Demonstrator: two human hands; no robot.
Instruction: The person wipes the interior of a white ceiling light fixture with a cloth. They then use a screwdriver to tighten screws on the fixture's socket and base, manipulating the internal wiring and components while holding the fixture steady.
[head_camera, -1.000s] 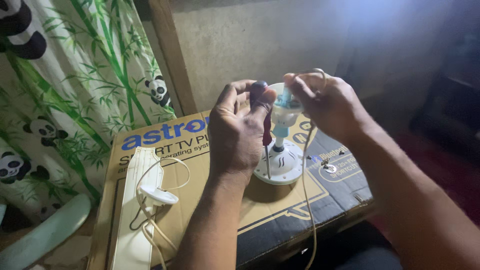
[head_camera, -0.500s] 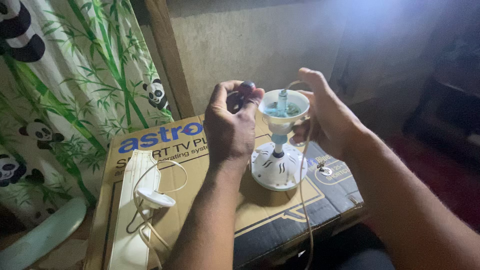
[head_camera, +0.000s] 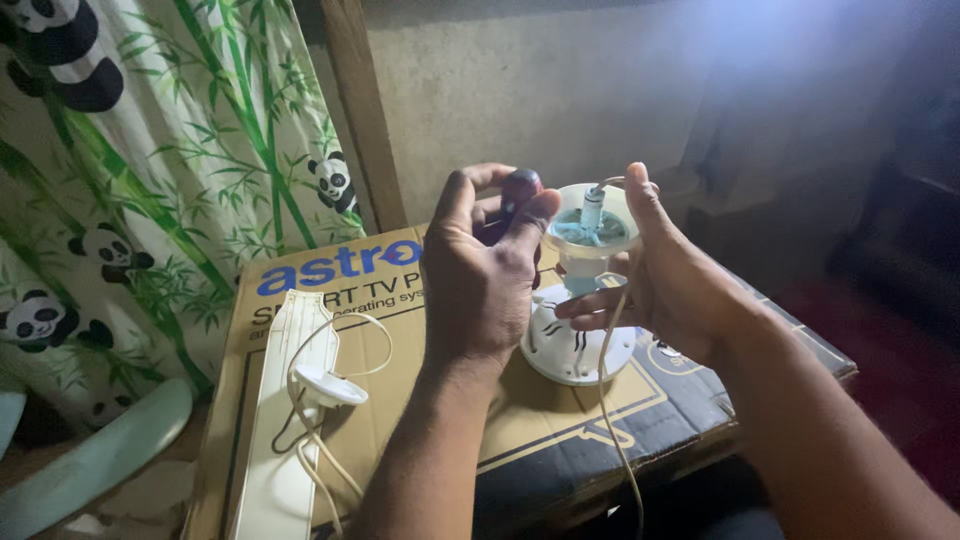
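Your left hand (head_camera: 480, 280) grips a dark-handled tool (head_camera: 518, 192), its tip hidden; your right hand (head_camera: 668, 280) cups the white fan base (head_camera: 580, 300).

Home rm: panda curtain (head_camera: 150, 170), plaster wall (head_camera: 520, 90), TV carton (head_camera: 400, 420) as table.

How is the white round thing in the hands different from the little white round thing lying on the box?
The round fan part is bigger than the small white disc. The fan part stands upright, with a pale blue cup on top, steadied by the right hand; the disc lies flat on the long white piece, untouched. The left hand holds a dark-handled tool beside the fan part. Both are white, with white cords.
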